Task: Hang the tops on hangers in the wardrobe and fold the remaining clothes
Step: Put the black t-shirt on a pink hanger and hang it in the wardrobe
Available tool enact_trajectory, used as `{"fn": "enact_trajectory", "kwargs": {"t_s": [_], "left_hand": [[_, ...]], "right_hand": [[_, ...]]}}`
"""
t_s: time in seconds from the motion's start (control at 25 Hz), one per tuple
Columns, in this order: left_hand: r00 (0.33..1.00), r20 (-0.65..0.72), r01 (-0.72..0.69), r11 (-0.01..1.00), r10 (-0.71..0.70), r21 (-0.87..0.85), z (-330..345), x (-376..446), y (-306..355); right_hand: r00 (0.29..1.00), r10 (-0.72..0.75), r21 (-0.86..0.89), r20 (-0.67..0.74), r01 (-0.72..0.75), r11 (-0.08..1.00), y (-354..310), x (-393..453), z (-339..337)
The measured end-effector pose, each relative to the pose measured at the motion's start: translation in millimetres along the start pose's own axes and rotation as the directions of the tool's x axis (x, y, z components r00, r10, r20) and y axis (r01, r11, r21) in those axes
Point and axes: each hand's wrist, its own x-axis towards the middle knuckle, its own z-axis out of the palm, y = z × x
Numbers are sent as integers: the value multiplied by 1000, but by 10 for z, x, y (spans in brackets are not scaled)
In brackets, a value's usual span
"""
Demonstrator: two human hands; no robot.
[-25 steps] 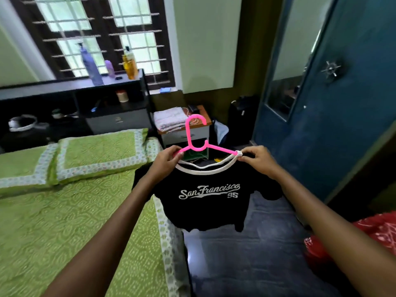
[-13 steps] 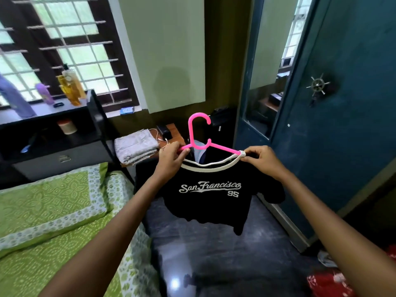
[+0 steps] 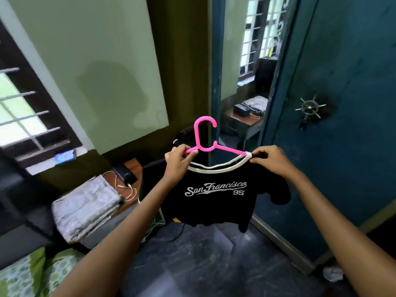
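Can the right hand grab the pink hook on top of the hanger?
Probably yes: the hook stands bare above the black top, nothing around it, but the right hand must first release the shoulder it pinches.

The top [image 3: 216, 196] hangs on the hanger [image 3: 205, 144], held up between the left hand [image 3: 179, 159] and the right hand [image 3: 271, 158]. The wardrobe door [image 3: 334, 129] stands right of the right hand. A folded stack [image 3: 85, 209] lies below and left of the left hand, with the bed [image 3: 23, 273] nearer still.
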Motion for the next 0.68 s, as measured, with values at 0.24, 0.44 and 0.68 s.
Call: {"fn": "enact_trajectory", "kwargs": {"t_s": [0.24,0.44,0.68], "left_hand": [[983,156,-76,988,97,-135,441,1119,-157],[946,252,-147,964,203,-222,976,1861,-263],[868,372,-212,924,328,-319,1720,2556,-107]], "right_hand": [[972,218,-17,-92,-220,975,101,635,-200],[822,146,-203,-550,-301,932,496,1323,-662],[655,-37,-547,-755,-598,586,883,1731,-820]]}}
